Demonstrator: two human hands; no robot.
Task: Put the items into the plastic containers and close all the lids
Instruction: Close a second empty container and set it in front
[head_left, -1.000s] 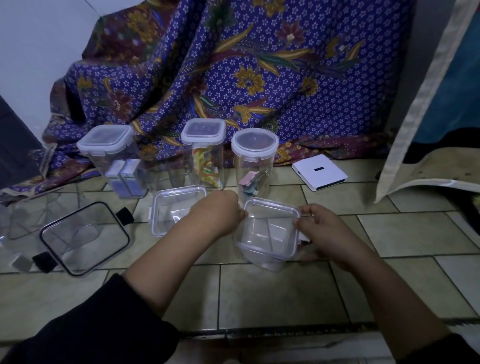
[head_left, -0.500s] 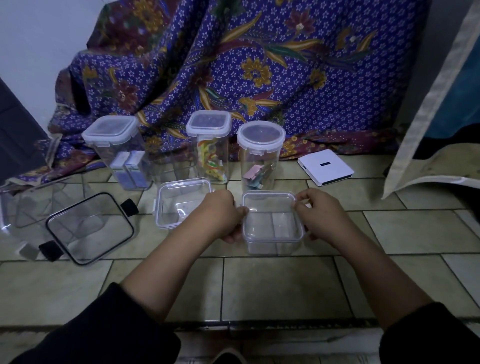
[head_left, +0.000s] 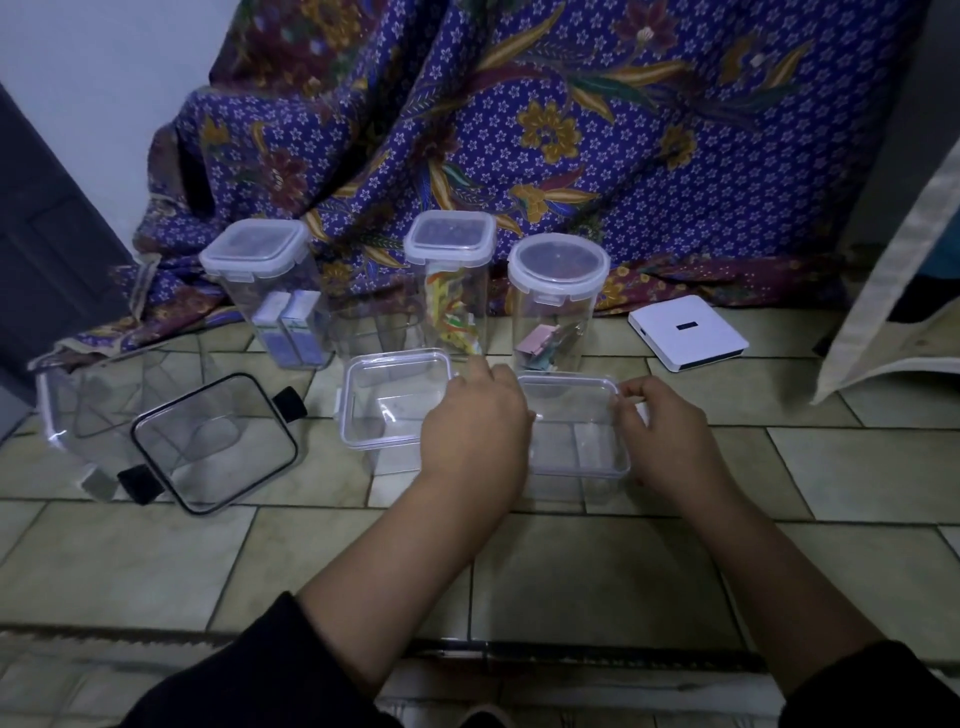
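Two hands on one tub here. Right fingers (head_left: 631, 389) are curled in and pinching the right rim of the small clear tub (head_left: 574, 431) near its far corner. The left fingers (head_left: 485, 371) are bent over its left side with the thumb against the rim, so both the right hand (head_left: 662, 441) and the left hand (head_left: 475, 431) are gripping it, one per side. The tub has no lid on and looks to stand level on the tiled floor (head_left: 571, 571), smack in the middle. Can't tell if anything is inside; the plastic is too see-through and the light is dim.

- Just left of the tub, partly under the left hand, lies a loose clear lid (head_left: 387, 400).
- Right behind the tub is a round jar (head_left: 556, 301), lid on, with pastel bits at the bottom.
- Behind and a bit left of the tub is a tall square jar (head_left: 449, 280), lid on, with colourful stuff in it.
- Further left and behind is a wider square jar (head_left: 260, 291), lid on, holding two white-and-blue boxes.
- Well left of the tub is a black-rimmed lid (head_left: 213, 441), leaning on a big clear box (head_left: 88, 400).
- Behind and right of the tub sits a flat white box (head_left: 688, 332).
- A purple flowered cloth (head_left: 519, 130) hangs behind everything.
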